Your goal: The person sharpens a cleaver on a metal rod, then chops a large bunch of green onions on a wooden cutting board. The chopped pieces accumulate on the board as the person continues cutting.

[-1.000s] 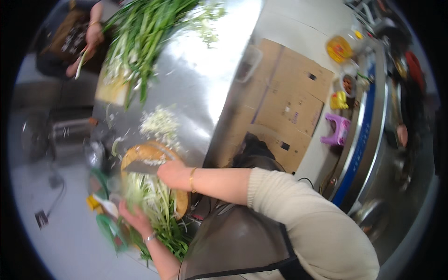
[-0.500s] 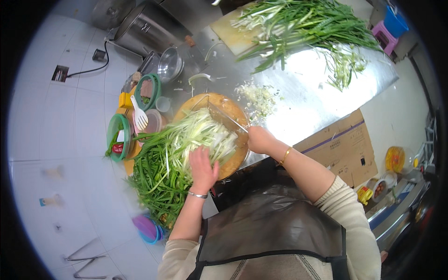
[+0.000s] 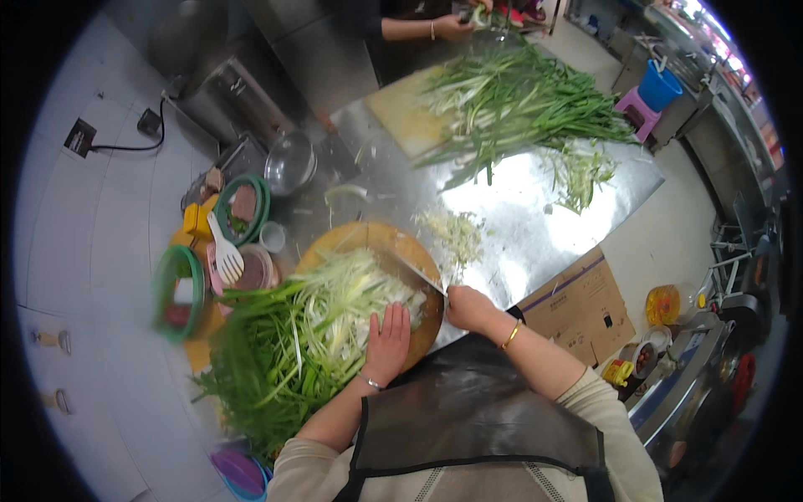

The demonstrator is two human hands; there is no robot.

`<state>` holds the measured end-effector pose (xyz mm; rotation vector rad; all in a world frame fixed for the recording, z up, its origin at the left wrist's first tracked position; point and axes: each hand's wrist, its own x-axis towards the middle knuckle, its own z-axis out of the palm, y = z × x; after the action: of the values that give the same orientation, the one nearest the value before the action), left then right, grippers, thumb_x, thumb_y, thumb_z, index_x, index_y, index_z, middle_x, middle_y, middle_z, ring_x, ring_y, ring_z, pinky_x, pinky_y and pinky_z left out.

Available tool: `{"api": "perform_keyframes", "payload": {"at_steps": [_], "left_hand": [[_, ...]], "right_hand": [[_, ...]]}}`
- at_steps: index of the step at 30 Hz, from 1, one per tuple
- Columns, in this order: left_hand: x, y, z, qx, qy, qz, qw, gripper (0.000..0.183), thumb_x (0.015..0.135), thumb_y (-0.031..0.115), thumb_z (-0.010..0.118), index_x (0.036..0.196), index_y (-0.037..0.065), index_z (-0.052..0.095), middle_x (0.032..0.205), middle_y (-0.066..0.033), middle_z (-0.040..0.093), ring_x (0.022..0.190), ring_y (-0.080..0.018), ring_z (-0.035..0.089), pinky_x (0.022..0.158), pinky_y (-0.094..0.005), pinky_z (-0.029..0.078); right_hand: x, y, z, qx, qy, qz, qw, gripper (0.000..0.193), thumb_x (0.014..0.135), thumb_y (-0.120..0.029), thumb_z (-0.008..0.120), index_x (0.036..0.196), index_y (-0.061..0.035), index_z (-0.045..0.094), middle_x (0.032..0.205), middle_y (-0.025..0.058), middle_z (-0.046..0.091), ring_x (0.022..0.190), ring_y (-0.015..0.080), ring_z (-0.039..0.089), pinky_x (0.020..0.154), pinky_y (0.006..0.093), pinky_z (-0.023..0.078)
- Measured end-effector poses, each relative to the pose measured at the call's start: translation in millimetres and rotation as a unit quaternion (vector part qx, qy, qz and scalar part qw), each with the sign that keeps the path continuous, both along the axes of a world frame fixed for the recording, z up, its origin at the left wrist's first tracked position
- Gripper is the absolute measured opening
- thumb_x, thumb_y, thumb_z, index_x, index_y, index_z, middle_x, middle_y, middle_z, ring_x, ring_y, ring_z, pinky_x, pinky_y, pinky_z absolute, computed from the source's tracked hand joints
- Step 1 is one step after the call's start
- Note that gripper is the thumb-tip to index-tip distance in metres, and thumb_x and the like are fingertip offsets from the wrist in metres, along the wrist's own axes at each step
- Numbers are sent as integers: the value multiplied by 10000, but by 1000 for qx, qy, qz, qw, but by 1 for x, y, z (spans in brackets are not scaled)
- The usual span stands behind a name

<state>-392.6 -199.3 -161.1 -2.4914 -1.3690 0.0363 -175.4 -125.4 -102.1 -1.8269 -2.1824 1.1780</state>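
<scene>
A round wooden chopping board (image 3: 416, 248) bears a big heap of shredded green onions (image 3: 339, 289), pale on the right, with green leaves spilling off to the left. My left hand (image 3: 388, 341) lies on the pale near side of the heap, fingers stretched out rather flat. At the board's right edge my right hand (image 3: 471, 309) is closed round the handle of a kitchen knife (image 3: 421, 274). The knife's blade reaches up and left over the board, beside the far right side of the heap. Its lower edge is hard to make out.
Chopped white bits (image 3: 456, 238) lie on the steel table (image 3: 381, 188) beyond the board. Whole green onions (image 3: 535, 105) are piled at the back, near a co-worker's hand (image 3: 452, 28). Green baskets (image 3: 178, 293), a white slotted spatula (image 3: 226, 255) and a steel bowl (image 3: 290, 164) stand left.
The view has shifted, bringing a co-worker's arms in at the top. My left hand has moved right along the heap, nearer the knife. My right hand still holds the knife.
</scene>
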Motion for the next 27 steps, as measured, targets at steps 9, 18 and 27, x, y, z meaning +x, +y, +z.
{"api": "perform_keyframes", "payload": {"at_steps": [9, 18, 27], "left_hand": [[-20, 24, -4, 44, 17, -45, 998, 469, 858, 171, 449, 1300, 15, 458, 1396, -148, 412, 1316, -267, 347, 1074, -513, 219], [-16, 35, -9, -8, -16, 6, 1000, 500, 867, 147, 433, 1342, -7, 396, 1426, -175, 364, 1337, -299, 320, 1093, -533, 185], [-3, 30, 54, -170, -94, 10, 981, 650, 740, 257, 654, 1280, -36, 442, 1393, -230, 363, 1305, -357, 333, 1083, -548, 204]], "right_hand": [[0, -5, 5, 31, 9, -4, 999, 225, 746, -89, 518, 892, 17, 652, 858, 257, 639, 848, 407, 622, 778, 468, 497], [2, -6, -7, 23, 6, -23, 999, 211, 739, -126, 557, 811, 51, 648, 843, 270, 632, 850, 394, 626, 774, 462, 496], [6, -7, -5, -22, 52, -91, 994, 236, 763, -156, 587, 840, 63, 630, 860, 285, 625, 869, 410, 615, 758, 443, 492]]}}
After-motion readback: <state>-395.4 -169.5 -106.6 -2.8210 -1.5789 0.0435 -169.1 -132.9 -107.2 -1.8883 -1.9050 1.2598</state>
